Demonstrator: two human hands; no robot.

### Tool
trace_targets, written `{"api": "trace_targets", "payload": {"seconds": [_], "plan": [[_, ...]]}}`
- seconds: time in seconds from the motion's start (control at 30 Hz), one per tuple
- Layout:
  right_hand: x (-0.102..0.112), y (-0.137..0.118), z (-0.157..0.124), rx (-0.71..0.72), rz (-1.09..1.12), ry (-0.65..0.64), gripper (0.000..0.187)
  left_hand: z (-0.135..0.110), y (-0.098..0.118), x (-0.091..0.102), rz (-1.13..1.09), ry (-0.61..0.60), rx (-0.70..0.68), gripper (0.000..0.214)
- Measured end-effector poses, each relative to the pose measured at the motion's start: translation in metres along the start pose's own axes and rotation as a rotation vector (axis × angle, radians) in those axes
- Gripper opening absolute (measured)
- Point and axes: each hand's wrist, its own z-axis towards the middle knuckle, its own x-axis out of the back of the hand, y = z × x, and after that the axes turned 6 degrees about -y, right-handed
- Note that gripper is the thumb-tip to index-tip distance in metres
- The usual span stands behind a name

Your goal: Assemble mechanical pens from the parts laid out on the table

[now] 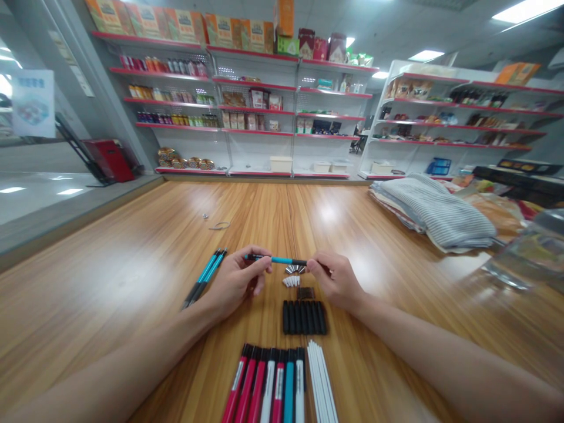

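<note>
Teal pen [277, 259] spans both hands, left hand [235, 282] and right hand [337, 282] pinching opposite ends; metal tips [295, 269] lie sorted within reach.

On the wooden table [110, 305] I have a pen [277, 259] held across between my left hand [238, 282] and my right hand [337, 282], with two more pens [205, 276] lying just left of the left hand. Below the held pen, running toward me, lie metal tips [295, 269], short sticks [291, 281], a small stack of parts [305, 293], a row of barrels [305, 318] and, at the bottom of the frame, a row of pens [264, 385] with long rods [321, 382] just to their right. Farther along the table are a small ring [205, 215] and a bent wire [219, 225] at centre, and folded cloth [434, 211] at right, beside a clear container [529, 252] at the right edge, while shelves of packaged goods [247, 100] stand behind the table across the upper frame.
</note>
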Motion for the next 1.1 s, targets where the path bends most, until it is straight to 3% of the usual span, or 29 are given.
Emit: {"api": "trace_targets", "payload": {"seconds": [0.2, 0.4, 0.63, 1.1], "plan": [[0.001, 0.005, -0.003, -0.051, -0.003, 0.03, 0.034, -0.004, 0.0, -0.003, 0.274, 0.006, 0.01, 0.026], [0.002, 0.005, -0.004, -0.097, 0.028, 0.045, 0.037, -0.007, 0.004, -0.007, 0.612, 0.107, -0.106, 0.025], [0.0, 0.009, -0.002, -0.163, 0.137, 0.082, 0.043, -0.006, 0.002, -0.006, 0.635, 0.177, -0.085, 0.025], [0.001, 0.014, -0.002, -0.187, 0.17, 0.048, 0.044, -0.006, 0.005, -0.002, 0.826, 0.11, -0.101, 0.037]]}}
